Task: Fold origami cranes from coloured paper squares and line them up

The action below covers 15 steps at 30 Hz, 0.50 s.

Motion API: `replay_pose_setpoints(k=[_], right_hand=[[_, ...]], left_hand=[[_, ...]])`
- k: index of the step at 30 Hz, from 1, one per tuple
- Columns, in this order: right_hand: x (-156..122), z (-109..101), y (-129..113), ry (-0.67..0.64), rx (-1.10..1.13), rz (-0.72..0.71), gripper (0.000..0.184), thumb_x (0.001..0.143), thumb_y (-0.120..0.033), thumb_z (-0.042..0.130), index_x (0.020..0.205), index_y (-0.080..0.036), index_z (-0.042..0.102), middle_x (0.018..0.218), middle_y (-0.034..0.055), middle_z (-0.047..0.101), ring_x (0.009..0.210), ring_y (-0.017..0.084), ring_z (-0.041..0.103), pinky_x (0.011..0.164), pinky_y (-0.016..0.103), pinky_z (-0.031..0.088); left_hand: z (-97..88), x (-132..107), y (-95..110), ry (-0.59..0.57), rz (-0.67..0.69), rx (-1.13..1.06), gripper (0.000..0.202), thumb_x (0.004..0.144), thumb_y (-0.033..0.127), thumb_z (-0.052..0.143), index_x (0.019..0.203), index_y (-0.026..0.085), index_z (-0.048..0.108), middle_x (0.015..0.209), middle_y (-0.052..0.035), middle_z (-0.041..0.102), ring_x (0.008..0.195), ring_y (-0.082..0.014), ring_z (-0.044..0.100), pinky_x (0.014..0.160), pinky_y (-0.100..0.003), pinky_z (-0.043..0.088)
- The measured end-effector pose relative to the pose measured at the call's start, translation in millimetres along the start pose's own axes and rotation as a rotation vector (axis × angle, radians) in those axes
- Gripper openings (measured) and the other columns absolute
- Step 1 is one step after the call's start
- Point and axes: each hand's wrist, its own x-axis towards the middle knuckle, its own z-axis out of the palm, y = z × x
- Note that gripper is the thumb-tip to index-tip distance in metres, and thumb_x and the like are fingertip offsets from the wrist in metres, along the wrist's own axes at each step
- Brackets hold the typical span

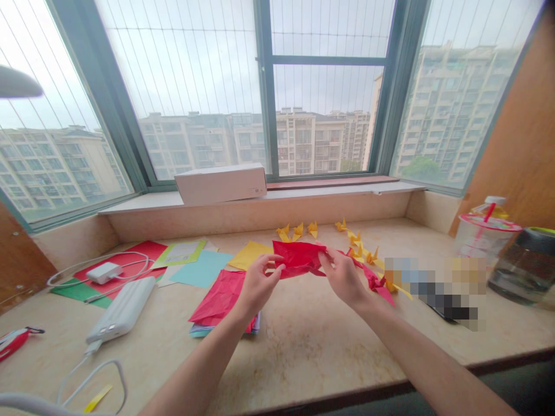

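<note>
A sheet of red paper (299,254), creased and partly folded, is held up above the counter between both hands. My left hand (262,277) grips its left end with thumb and fingers. At the right end, my right hand (340,271) pinches the paper. Left of my left hand lies a stack of creased red paper (217,297), with other colours showing at its bottom edge. Just right of my right hand sits a folded red paper crane (376,281). Several small yellow paper cranes (313,229) stand behind the hands and curve round to the right.
Coloured sheets (203,268), a white charger (104,273) and a white power bank (121,309) with cables lie left. A white box (221,184) rests on the sill. At right stand a lidded cup (483,237) and a dark jar (524,266); a blurred patch hides part of the counter.
</note>
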Motion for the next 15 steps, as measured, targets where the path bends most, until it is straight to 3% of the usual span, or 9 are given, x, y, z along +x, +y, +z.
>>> replay_pose_setpoints(k=[4,8,12,15], right_hand=[[-2,4,5,0.003,0.018,-0.011,0.040,0.094,-0.032,0.047,0.128,-0.019,0.061,0.116,0.0120,0.071,0.099,0.026,0.069,0.083,0.038,0.054],[-3,6,5,-0.006,0.023,-0.001,0.039,0.094,-0.030,0.046,0.128,-0.020,0.061,0.115,0.0113,0.072,0.093,0.024,0.071,0.078,0.036,0.056],[-1,5,2,-0.009,-0.008,-0.015,0.032,0.094,-0.033,0.047,0.113,-0.019,0.068,0.098,0.0097,0.076,0.082,0.024,0.071,0.072,0.033,0.055],[-1,4,0,-0.004,0.014,0.001,0.032,0.091,-0.044,0.055,0.106,-0.019,0.069,0.093,0.0090,0.075,0.084,0.024,0.070,0.074,0.033,0.054]], left_hand=[[3.2,-8,9,-0.257,-0.235,-0.267,0.038,0.085,0.040,0.064,0.115,0.018,0.057,0.113,-0.0116,0.066,0.088,-0.0219,0.070,0.085,-0.041,0.055],[5.7,-15,12,-0.425,-0.296,-0.320,0.040,0.082,0.034,0.070,0.115,0.021,0.052,0.112,-0.0096,0.065,0.083,-0.0205,0.071,0.085,-0.043,0.055],[9.2,-14,7,-0.399,-0.191,-0.192,0.025,0.078,0.023,0.070,0.099,0.015,0.059,0.092,-0.0063,0.066,0.076,-0.0178,0.067,0.073,-0.033,0.053],[10.7,-10,3,-0.332,-0.121,-0.105,0.021,0.078,0.016,0.062,0.099,0.012,0.062,0.081,-0.0052,0.066,0.069,-0.0147,0.063,0.065,-0.029,0.048]])
